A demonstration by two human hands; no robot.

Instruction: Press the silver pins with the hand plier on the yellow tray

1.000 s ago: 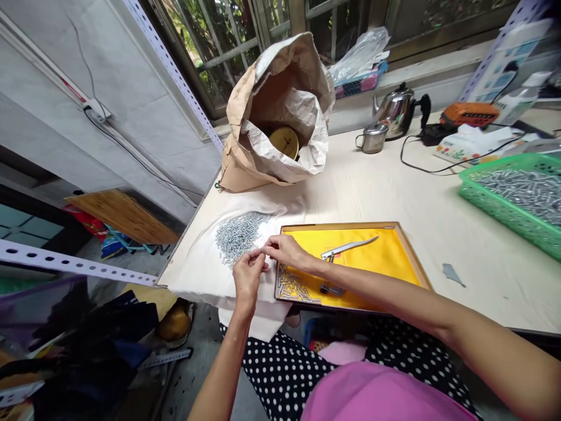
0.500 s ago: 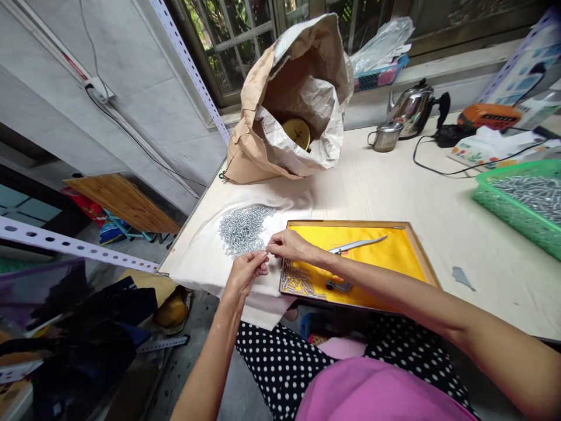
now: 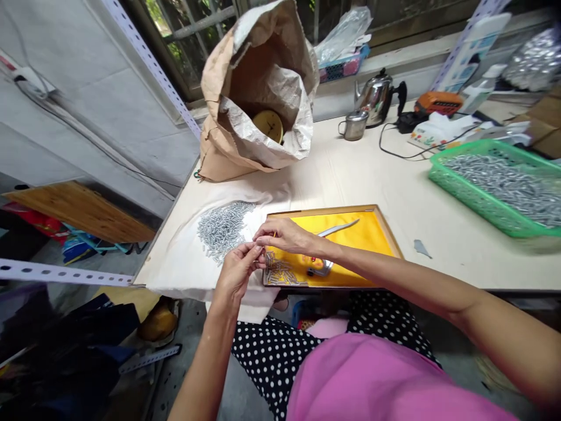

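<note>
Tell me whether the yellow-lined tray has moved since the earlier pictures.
No. Judged against the table, the tray keeps its place at the front edge, beside the metal pieces; only the camera's view shifted.

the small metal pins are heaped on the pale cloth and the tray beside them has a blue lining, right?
Not quite: the lining of the tray is yellow, as the head view shows. The small metal pins are heaped on the pale cloth.

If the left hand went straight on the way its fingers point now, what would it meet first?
Most likely the right hand, which lies just ahead of the left hand, though depth is unclear and they may be touching.
</note>
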